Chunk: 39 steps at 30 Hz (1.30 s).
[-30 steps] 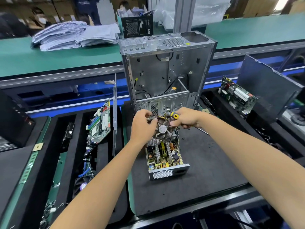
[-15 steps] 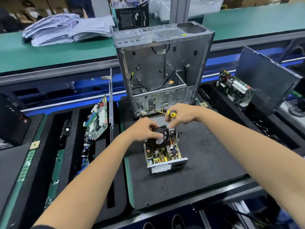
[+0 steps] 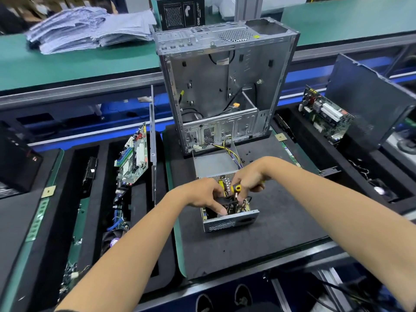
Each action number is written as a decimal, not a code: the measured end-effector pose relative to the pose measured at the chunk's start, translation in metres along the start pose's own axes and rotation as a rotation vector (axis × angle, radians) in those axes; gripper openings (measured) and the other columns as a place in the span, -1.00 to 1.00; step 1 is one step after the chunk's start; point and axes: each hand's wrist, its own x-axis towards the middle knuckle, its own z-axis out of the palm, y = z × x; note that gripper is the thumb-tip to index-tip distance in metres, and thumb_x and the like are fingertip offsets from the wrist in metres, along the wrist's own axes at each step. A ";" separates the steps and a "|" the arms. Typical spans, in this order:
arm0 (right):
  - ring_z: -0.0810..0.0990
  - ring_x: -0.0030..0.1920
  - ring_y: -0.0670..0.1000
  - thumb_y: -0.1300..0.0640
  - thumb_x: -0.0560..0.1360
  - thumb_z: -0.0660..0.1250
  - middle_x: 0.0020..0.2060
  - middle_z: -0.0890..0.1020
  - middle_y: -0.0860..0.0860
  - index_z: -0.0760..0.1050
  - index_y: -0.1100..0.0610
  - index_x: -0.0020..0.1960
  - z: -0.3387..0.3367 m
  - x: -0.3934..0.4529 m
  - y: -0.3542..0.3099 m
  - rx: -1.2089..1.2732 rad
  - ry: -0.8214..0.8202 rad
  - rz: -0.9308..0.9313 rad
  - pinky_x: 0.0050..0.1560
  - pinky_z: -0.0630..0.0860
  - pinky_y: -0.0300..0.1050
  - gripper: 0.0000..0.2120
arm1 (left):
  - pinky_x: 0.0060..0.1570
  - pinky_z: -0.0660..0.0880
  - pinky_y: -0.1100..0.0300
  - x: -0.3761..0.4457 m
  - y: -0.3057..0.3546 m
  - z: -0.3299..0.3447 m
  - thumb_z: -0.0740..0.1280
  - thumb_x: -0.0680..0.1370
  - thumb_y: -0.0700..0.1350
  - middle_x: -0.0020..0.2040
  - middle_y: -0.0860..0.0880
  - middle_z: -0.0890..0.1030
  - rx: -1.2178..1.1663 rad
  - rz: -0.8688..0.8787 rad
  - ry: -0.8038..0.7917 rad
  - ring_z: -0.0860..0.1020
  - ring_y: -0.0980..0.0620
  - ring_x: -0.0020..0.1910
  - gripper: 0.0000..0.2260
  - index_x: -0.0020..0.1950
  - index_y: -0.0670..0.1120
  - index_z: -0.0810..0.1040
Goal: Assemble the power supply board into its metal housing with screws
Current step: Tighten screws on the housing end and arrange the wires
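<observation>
Power supply board [image 3: 244, 204] sits inside its metal housing [image 3: 229, 222], an open box lying on the black mat [image 3: 258, 239] just in front of the computer case [image 3: 225, 86]. Both hands meet over the box. The right hand [image 3: 249, 176] is curled round a screwdriver [image 3: 236, 188] with a yellow and black handle, its tip hidden down among the parts. The left hand [image 3: 202, 194] reaches in beside it, fingers bent onto a dark part over the board; whether it truly grips that part or only steadies it I cannot tell. My judgement is that a screw is being lined up or driven. The risks from here: the hidden tip could slip off the screw head and gouge the board, a screw could drop among the components where it is hard to fish out, or the bundle of coloured wires [image 3: 231, 149] running back from the box could get pinched under the board. Small dark specks on the mat near the wires may be loose screws. Further out, the foam tray [image 3: 99, 199] on the left holds a green circuit board [image 3: 132, 158] standing on edge in a slot, and another circuit board [image 3: 324, 115] leans in the tray at the right.
</observation>
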 end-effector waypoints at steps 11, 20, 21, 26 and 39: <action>0.29 -0.53 -0.05 0.12 0.52 0.38 -0.33 0.59 -0.05 0.54 0.16 0.21 0.008 0.006 -0.008 -0.077 -0.034 0.001 -0.49 0.21 -0.26 -0.72 | -0.36 0.30 0.45 0.005 -0.006 0.013 0.40 0.51 -0.16 -0.20 0.06 0.59 0.054 0.002 -0.013 0.47 0.18 -0.30 -0.88 0.03 -0.11 0.65; 0.31 -0.57 -0.06 0.08 0.49 0.41 -0.29 0.61 -0.02 0.49 0.24 0.23 0.004 0.002 -0.008 -0.153 -0.029 -0.005 -0.50 0.26 -0.25 -0.62 | -0.18 0.45 0.24 0.013 0.002 0.012 0.41 0.49 -0.18 -0.10 -0.03 0.66 0.056 -0.015 -0.070 0.60 -0.04 -0.14 -0.92 -0.03 -0.09 0.65; 0.32 -0.57 -0.06 0.07 0.47 0.43 -0.30 0.60 -0.02 0.49 0.23 0.22 0.005 0.003 -0.009 -0.181 -0.029 -0.010 -0.49 0.28 -0.25 -0.61 | -0.16 0.47 0.22 0.013 0.003 0.010 0.40 0.49 -0.19 -0.11 -0.04 0.67 0.052 -0.020 -0.094 0.62 -0.07 -0.12 -0.92 -0.03 -0.10 0.64; 0.32 -0.54 -0.02 0.08 0.37 0.53 -0.44 0.41 0.02 0.45 0.15 -0.10 0.009 0.004 -0.014 -0.258 -0.026 -0.050 -0.51 0.28 -0.27 -0.72 | -0.34 0.39 0.31 0.012 0.000 0.010 0.40 0.51 -0.17 -0.29 0.08 0.55 0.030 -0.037 -0.178 0.48 0.15 -0.35 -0.94 -0.13 -0.10 0.54; 0.61 0.03 0.16 -0.15 0.20 0.59 0.07 0.61 0.13 0.47 0.13 0.13 0.019 0.015 -0.033 -0.498 0.016 -0.002 0.06 0.59 0.01 -0.36 | -0.37 0.38 0.22 0.003 -0.004 0.020 0.56 0.30 0.01 -0.28 0.07 0.51 0.163 -0.022 -0.088 0.47 0.06 -0.30 -0.62 -0.06 -0.06 0.45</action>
